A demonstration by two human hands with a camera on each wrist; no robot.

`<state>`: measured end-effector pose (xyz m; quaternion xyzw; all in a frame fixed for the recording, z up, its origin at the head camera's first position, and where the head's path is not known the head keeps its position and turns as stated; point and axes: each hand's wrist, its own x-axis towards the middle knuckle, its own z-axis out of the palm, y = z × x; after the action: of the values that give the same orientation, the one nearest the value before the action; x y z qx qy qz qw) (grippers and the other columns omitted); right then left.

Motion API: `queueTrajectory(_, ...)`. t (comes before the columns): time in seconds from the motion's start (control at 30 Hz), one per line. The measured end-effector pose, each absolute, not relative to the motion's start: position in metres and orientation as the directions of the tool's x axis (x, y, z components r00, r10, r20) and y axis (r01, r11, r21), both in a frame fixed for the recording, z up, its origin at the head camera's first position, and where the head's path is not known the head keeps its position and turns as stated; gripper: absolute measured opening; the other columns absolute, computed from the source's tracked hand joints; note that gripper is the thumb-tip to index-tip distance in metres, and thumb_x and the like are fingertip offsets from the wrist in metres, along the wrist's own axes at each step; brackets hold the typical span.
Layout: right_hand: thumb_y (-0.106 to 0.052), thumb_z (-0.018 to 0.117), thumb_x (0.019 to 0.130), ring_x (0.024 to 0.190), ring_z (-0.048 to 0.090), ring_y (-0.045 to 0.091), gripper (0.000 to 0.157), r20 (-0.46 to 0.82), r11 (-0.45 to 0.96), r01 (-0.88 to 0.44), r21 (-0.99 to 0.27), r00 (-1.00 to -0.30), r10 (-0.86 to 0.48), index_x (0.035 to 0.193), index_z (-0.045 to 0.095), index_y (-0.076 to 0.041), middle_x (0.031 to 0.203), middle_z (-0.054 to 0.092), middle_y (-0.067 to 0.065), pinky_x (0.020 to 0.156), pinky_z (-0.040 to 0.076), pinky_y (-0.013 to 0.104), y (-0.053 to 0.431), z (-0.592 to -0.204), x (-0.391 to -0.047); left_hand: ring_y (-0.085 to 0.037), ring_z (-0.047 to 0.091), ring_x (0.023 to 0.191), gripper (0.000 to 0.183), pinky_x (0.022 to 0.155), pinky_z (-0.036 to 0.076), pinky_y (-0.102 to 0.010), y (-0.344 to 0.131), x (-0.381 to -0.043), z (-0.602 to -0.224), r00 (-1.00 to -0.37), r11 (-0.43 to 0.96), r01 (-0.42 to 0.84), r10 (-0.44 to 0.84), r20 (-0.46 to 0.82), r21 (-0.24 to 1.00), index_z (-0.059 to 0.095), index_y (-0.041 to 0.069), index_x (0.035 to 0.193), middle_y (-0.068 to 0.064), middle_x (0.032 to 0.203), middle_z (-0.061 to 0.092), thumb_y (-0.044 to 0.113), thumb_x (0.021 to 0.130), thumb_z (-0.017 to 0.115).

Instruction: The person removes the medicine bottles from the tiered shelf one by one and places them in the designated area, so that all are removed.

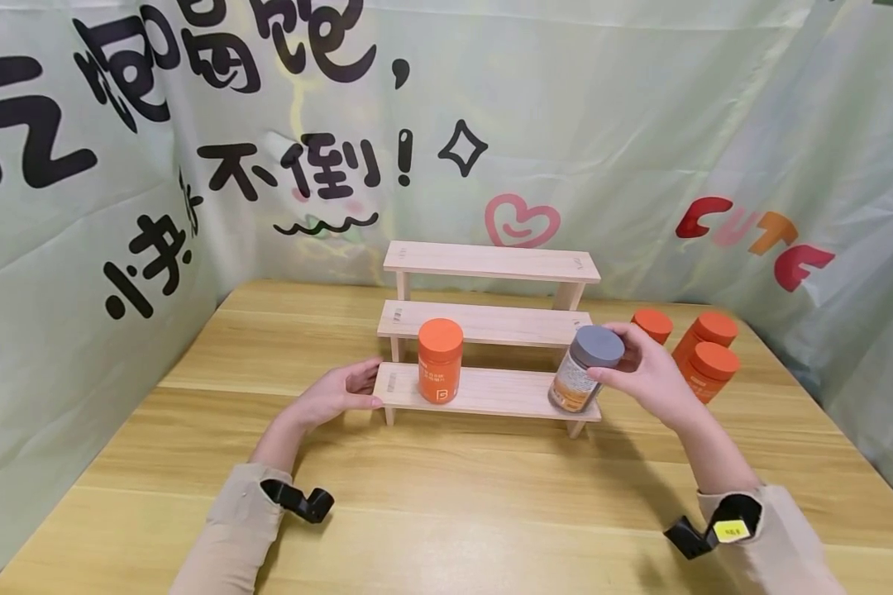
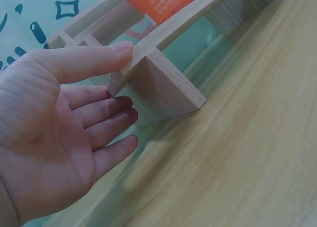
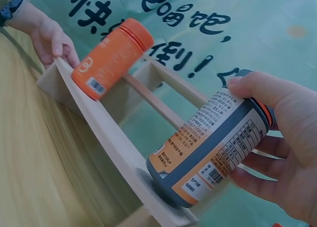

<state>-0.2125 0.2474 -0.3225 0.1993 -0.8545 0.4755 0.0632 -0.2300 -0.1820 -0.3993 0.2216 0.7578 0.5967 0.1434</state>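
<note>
A three-tier wooden stand [image 1: 491, 388] sits on the table. My left hand [image 1: 336, 392] holds the left end of its lowest step, thumb [image 2: 94, 61] along the front edge and index finger at the board's corner; the other fingers stay loosely apart. My right hand [image 1: 651, 372] grips a grey-lidded supplement bottle [image 1: 576, 384] near its lid, thumb on one side and fingers on the other. That bottle leans over the right end of the lowest step; whether its base touches the wood I cannot tell. An orange bottle [image 1: 440, 364] stands upright left of centre on the same step.
Several orange-lidded bottles [image 1: 714, 364] stand on the table right of the stand, partly behind my right hand. The upper steps [image 1: 491, 260] rise at the back. A printed cloth [image 1: 603, 124] hangs behind the wooden table [image 1: 446, 512] and along its sides.
</note>
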Motion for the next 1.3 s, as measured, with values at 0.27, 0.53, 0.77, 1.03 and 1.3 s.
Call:
queueTrajectory(0.27, -0.009, 0.068, 0.084, 0.086, 0.056, 0.001, 0.048, 0.346, 0.528, -0.400, -0.749, -0.916, -0.202, 0.125, 0.044, -0.002, 0.104, 0.053, -0.008, 0.070, 0.048, 0.013, 0.273, -0.322, -0.203, -0.042, 0.025, 0.132, 0.081, 0.107, 0.022, -0.050, -0.183, -0.230, -0.400, -0.862, 0.190, 0.154, 0.506, 0.038, 0.970, 0.017, -0.013, 0.142, -0.030, 0.144, 0.025, 0.010, 0.084, 0.068)
queueTrajectory(0.53, -0.008, 0.068, 0.083, 0.084, 0.055, -0.004, 0.046, 0.352, 0.571, -0.346, -0.745, -0.930, -0.105, 0.123, 0.045, -0.003, 0.101, 0.052, -0.014, 0.068, 0.047, 0.009, 0.300, -0.326, -0.194, -0.042, 0.026, 0.132, 0.080, 0.107, 0.023, -0.050, -0.183, -0.231, -0.398, -0.864, 0.198, 0.158, 0.501, 0.039, 0.967, 0.017, -0.013, 0.141, -0.030, 0.144, 0.026, 0.009, 0.084, 0.068)
queueTrajectory(0.77, -0.008, 0.067, 0.085, 0.085, 0.052, -0.009, 0.044, 0.314, 0.589, -0.287, -0.756, -0.948, -0.060, 0.123, 0.044, -0.012, 0.101, 0.050, -0.021, 0.065, 0.047, 0.010, 0.324, -0.332, -0.186, -0.042, 0.027, 0.132, 0.080, 0.107, 0.023, -0.050, -0.182, -0.231, -0.399, -0.861, 0.189, 0.161, 0.506, 0.045, 0.969, 0.017, -0.014, 0.141, -0.030, 0.144, 0.026, 0.009, 0.083, 0.068)
queueTrajectory(1.03, -0.010, 0.068, 0.085, 0.088, 0.049, -0.012, 0.043, 0.304, 0.600, -0.263, -0.756, -0.952, -0.033, 0.119, 0.046, -0.021, 0.101, 0.049, -0.023, 0.066, 0.046, 0.009, 0.340, -0.347, -0.181, -0.042, 0.026, 0.132, 0.080, 0.107, 0.022, -0.050, -0.182, -0.231, -0.398, -0.858, 0.185, 0.158, 0.512, 0.042, 0.970, 0.017, -0.014, 0.141, -0.030, 0.144, 0.025, 0.009, 0.084, 0.068)
queueTrajectory(1.3, -0.014, 0.070, 0.084, 0.089, 0.045, -0.015, 0.044, 0.297, 0.646, -0.231, -0.728, -0.955, -0.006, 0.118, 0.046, -0.003, 0.099, 0.047, -0.026, 0.066, 0.043, 0.006, 0.348, -0.356, -0.177, -0.042, 0.024, 0.133, 0.080, 0.108, 0.021, -0.050, -0.182, -0.230, -0.398, -0.859, 0.189, 0.145, 0.510, 0.029, 0.971, 0.016, -0.013, 0.142, -0.030, 0.145, 0.023, 0.009, 0.084, 0.067)
